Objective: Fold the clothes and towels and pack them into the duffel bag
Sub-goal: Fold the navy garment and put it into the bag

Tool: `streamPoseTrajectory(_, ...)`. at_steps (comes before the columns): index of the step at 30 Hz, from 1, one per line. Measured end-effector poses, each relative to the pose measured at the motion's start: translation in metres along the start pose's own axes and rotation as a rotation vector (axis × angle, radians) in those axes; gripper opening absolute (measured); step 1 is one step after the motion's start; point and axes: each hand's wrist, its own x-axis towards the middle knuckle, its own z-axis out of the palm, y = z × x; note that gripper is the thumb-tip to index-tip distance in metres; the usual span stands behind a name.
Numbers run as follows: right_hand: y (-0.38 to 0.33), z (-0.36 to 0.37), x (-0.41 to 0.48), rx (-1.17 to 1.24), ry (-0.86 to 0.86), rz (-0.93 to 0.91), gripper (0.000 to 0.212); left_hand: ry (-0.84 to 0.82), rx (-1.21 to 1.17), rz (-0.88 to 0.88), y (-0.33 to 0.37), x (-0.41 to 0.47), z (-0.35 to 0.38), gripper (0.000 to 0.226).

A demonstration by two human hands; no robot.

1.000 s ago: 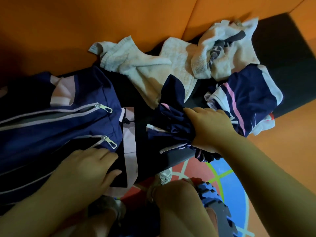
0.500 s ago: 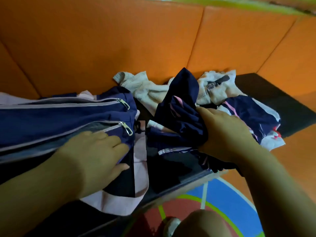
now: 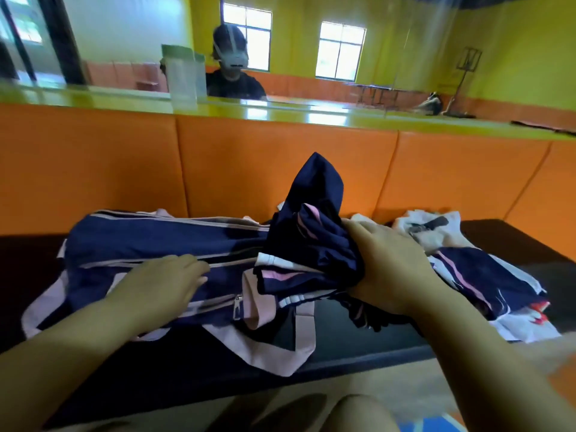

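A navy duffel bag (image 3: 149, 241) with pink trim and zips lies on the dark bench at the left. My left hand (image 3: 162, 285) rests flat on its top, fingers straight. My right hand (image 3: 389, 269) grips a bunched navy garment (image 3: 311, 238) with pink and white stripes, held up at the bag's right end. Another navy, pink and white garment (image 3: 486, 282) lies to the right. Whitish towels (image 3: 433, 229) lie behind it against the wall.
The dark bench (image 3: 530, 241) runs along an orange padded wall (image 3: 265, 163). Above it a mirror shows a person wearing a headset (image 3: 232, 60) and a yellow room. My knee (image 3: 358, 413) is below the bench edge.
The view has tilted up from the bench to the wall and mirror. My right hand has lifted the navy garment toward the bag's end. My left hand stays on the bag.
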Motion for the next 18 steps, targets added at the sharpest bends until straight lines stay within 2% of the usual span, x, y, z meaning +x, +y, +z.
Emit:
streamPoseTrajectory(3, -0.012, 0.006, 0.021, -0.002, 0.005, -0.052, 0.072, 0.064, 0.094, -0.033, -0.021, 0.006, -0.004, 0.027)
streamPoseTrajectory(4, -0.016, 0.007, 0.028, -0.01, 0.006, -0.065, 0.075, 0.05, 0.138, -0.046, -0.032, 0.01, -0.004, 0.017)
streamPoseTrajectory(5, -0.019, 0.01, 0.035, -0.024, 0.009, -0.076, 0.077, 0.022, 0.179, -0.046, -0.042, 0.015, -0.004, 0.016)
streamPoseTrajectory(9, -0.023, 0.023, 0.062, -0.103, 0.0, -0.11, 0.081, -0.21, 0.218, -0.07, -0.054, 0.037, -0.005, 0.042)
streamPoseTrajectory(12, -0.022, 0.032, 0.079, -0.153, -0.004, -0.144, 0.081, -0.392, 0.263, -0.077, -0.062, 0.056, -0.006, 0.038)
streamPoseTrajectory(15, -0.021, 0.038, 0.091, -0.186, -0.001, -0.166, 0.081, -0.387, 0.074, -0.114, -0.073, 0.069, -0.004, 0.008)
streamPoseTrajectory(18, -0.023, 0.041, 0.101, -0.196, -0.032, -0.183, 0.081, -0.356, -0.09, -0.186, -0.083, 0.081, -0.015, 0.014)
